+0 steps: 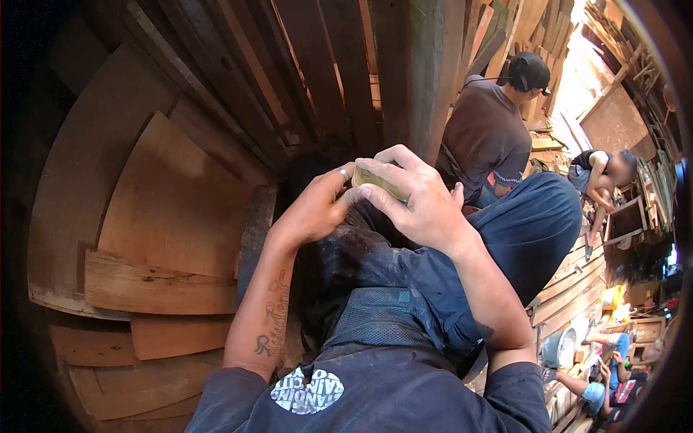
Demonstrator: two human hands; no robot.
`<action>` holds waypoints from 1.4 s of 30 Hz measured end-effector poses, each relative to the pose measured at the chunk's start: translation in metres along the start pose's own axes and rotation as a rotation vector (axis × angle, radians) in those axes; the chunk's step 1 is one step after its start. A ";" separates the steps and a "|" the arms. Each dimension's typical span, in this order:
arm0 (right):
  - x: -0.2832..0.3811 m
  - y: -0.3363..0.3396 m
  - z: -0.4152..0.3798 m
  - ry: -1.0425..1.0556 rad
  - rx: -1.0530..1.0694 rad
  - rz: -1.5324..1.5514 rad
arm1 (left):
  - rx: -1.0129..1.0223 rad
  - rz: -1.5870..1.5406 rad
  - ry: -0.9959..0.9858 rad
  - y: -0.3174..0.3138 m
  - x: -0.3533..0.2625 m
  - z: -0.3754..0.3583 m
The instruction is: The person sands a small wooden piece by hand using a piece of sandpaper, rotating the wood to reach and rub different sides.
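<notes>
A small yellowish, block-like object [380,181] is held up in front of the person's lap, with a dark mark on its face. My right hand [422,195] grips it from the right, thumb below and fingers over the top. At its left end, my left hand [325,198] has its fingers curled against it, and a ring shows on one finger. The two hands nearly touch. Beneath them are the person's dark trousers [505,231], one knee bent to the right.
Curved wooden boards [166,202] lean at the left, and dark planks [346,72] stand ahead. A person in a black cap [487,130] sits close ahead on the right. Another person [603,173] sits farther back. More people and a bucket [559,349] are at the lower right.
</notes>
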State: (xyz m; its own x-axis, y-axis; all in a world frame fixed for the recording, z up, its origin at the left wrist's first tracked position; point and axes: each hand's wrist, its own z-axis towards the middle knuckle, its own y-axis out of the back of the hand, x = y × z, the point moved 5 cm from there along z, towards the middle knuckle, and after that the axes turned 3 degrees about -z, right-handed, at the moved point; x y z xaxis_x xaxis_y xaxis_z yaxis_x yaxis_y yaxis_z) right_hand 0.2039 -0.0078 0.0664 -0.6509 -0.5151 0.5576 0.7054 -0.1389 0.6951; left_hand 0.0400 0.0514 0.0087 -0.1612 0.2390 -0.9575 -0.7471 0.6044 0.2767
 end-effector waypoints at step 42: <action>-0.006 -0.014 0.007 0.065 -0.120 -0.031 | 0.002 0.077 -0.051 -0.006 0.017 0.003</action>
State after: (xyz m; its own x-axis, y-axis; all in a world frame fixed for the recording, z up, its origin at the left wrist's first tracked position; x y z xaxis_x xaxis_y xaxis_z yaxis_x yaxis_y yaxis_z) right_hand 0.1963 0.0030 0.0563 -0.6564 -0.5622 0.5031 0.7160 -0.2539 0.6503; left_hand 0.0441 0.0541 -0.0086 -0.1850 0.3234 -0.9280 -0.7327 0.5839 0.3495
